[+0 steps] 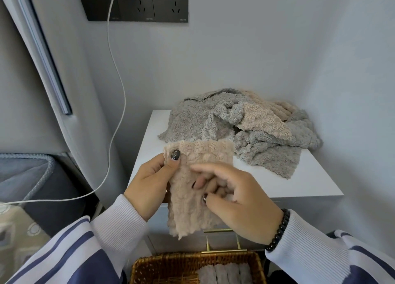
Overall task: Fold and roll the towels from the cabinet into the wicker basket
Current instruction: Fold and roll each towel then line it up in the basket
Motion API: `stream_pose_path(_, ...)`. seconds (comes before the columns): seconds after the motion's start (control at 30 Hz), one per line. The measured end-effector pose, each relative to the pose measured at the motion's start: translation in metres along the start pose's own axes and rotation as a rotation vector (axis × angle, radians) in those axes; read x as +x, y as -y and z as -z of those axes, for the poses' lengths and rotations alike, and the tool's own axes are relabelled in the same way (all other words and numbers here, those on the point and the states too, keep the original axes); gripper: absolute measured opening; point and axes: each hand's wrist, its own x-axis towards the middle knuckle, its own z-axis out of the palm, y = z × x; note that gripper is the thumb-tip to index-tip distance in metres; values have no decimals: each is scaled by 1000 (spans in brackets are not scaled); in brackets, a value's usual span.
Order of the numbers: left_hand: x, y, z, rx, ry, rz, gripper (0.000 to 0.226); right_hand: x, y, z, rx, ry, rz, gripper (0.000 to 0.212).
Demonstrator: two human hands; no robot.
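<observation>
A folded beige towel (193,206) hangs upright in front of the white cabinet (316,183). My left hand (149,183) pinches its top left corner with the thumb on the front. My right hand (237,198) grips the towel's right side, fingers curled into the cloth. A heap of grey and beige towels (241,125) lies unfolded on the cabinet top behind. The wicker basket (171,264) sits below at the frame's bottom edge, with several grey rolled towels (224,274) side by side inside.
A white charging cable (115,95) hangs from a wall socket panel (149,3) and runs left to a bed edge (27,176). Brass drawer handles (222,250) show on the cabinet front just above the basket. Walls close the corner behind and to the right.
</observation>
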Motion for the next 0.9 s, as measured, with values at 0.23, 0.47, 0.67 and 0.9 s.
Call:
stream_pose_path(0.23,5,-5,4,-288,-90,128,28,14,-6,16,1,-371,-324,54)
stream_pose_path(0.47,8,-7,8,-239,3,129,26,12,-9,19,610,-120,-523,49)
stream_pose_path(0.67,21,-2,20,99,113,51,60,8,-15,37,52,201,-468,50)
stream_pose_path(0.9,11,18,5,333,269,-14,45,10,-20,38,-197,213,-479,61)
